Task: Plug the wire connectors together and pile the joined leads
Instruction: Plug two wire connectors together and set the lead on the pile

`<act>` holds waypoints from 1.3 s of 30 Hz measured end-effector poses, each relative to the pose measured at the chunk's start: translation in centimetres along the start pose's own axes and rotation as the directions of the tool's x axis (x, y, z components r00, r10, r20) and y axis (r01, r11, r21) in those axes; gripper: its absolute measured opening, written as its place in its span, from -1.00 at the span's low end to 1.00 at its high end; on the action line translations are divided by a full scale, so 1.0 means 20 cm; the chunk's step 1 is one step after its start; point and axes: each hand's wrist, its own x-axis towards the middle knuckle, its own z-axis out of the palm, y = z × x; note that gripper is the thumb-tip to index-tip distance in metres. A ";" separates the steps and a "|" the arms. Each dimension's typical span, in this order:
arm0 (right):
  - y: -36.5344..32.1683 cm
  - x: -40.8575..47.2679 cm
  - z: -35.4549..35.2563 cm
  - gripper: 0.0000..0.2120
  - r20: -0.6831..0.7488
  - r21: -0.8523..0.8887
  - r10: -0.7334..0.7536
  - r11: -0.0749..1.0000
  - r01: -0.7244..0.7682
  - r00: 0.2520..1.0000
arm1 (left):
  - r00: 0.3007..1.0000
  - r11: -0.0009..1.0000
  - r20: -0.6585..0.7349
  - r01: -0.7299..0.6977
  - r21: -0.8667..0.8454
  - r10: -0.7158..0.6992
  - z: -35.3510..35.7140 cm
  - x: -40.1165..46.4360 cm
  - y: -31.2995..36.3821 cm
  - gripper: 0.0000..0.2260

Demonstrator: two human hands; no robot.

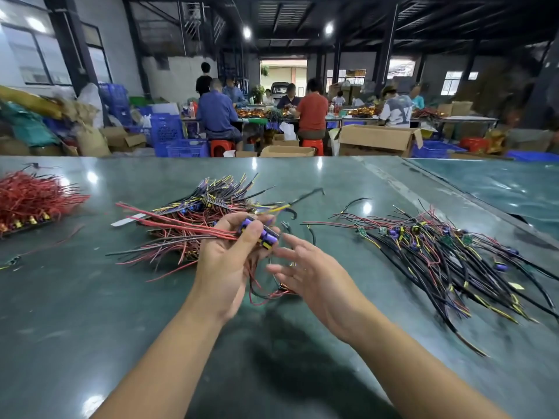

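Note:
My left hand [230,258] grips a bunch of leads with purple and black connectors [263,234] at its fingertips; their red and black wires trail left over the table. My right hand [314,273] hovers just right of them, fingers spread and relaxed, holding nothing. A blurred black and yellow lead [298,201] is in the air beyond the hands. Behind my left hand lies a heap of red, black and yellow leads [199,210]. To the right spreads a pile of black leads with purple parts [438,249].
The green table [121,313] runs to a far edge. A bundle of red wires [30,198] lies at the far left. A second table surface [499,189] adjoins at the right. Beyond, seated people work among cardboard boxes [375,140] and blue crates [181,140].

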 end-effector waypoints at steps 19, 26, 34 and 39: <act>-0.22 0.01 -0.41 -0.69 -0.519 -0.502 -0.608 0.786 0.362 0.601 | 0.939 0.975 -0.344 -0.073 -0.211 -0.004 -0.14 0.07 0.06 -0.89; -0.24 -0.07 -0.65 -0.78 -0.588 -0.758 -0.422 -0.010 -0.653 0.690 | 0.878 0.988 -0.467 -0.142 -0.056 0.100 -0.21 0.11 0.08 -0.86; -0.13 -0.04 -0.34 -0.76 -0.084 -0.956 -0.493 0.285 0.069 0.866 | 0.919 0.986 -0.373 -0.159 -0.057 0.126 -0.14 0.09 0.10 -0.83; -0.05 -0.06 -0.14 -0.83 -0.058 -0.520 -0.203 0.842 0.144 0.978 | 0.978 0.986 -0.165 0.103 -0.133 -0.124 0.02 0.00 -0.05 -0.86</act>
